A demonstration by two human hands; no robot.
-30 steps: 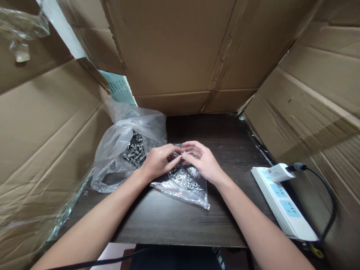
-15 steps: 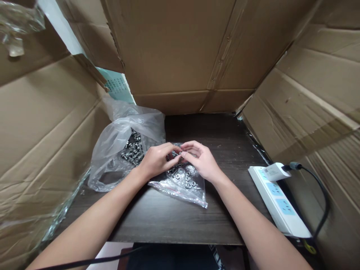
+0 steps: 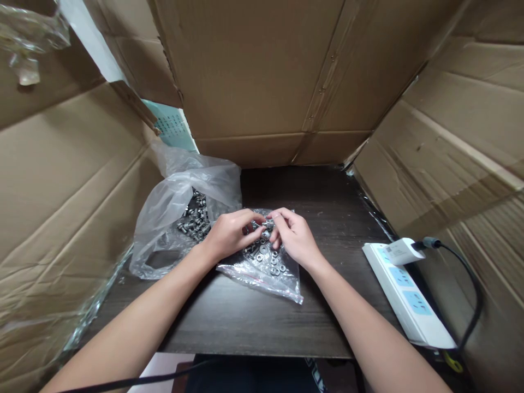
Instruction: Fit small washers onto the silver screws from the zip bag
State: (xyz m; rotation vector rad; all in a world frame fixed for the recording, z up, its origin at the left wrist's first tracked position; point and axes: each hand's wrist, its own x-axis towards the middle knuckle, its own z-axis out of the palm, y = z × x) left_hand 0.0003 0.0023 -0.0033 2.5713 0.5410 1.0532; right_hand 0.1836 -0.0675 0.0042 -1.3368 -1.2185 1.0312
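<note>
Above a clear zip bag (image 3: 257,278), my two hands meet at a small metal bolt (image 3: 267,224). The thumb and fingers of my left hand (image 3: 231,232) pinch its left end. At its other end are the closed thumb and forefinger of my right hand (image 3: 297,237); whether a nut sits there is too small to tell. Loose metal nuts (image 3: 275,270) and washers (image 3: 262,249) lie on the bag beneath my hands. To the left, an open plastic bag (image 3: 149,229) holds many bolts (image 3: 196,221), partly behind my left hand.
Cardboard walls (image 3: 262,82) enclose the dark wooden table (image 3: 262,327) at the back and sides. A white power strip (image 3: 409,295) with a plugged-in adapter (image 3: 403,251) and black cable (image 3: 477,295) lies at the right. Another cable (image 3: 164,376) crosses the lower left.
My right hand's fingers have shifted and curled around the bolt's right end, so more of the bolt shows. My left hand has stayed almost still.
</note>
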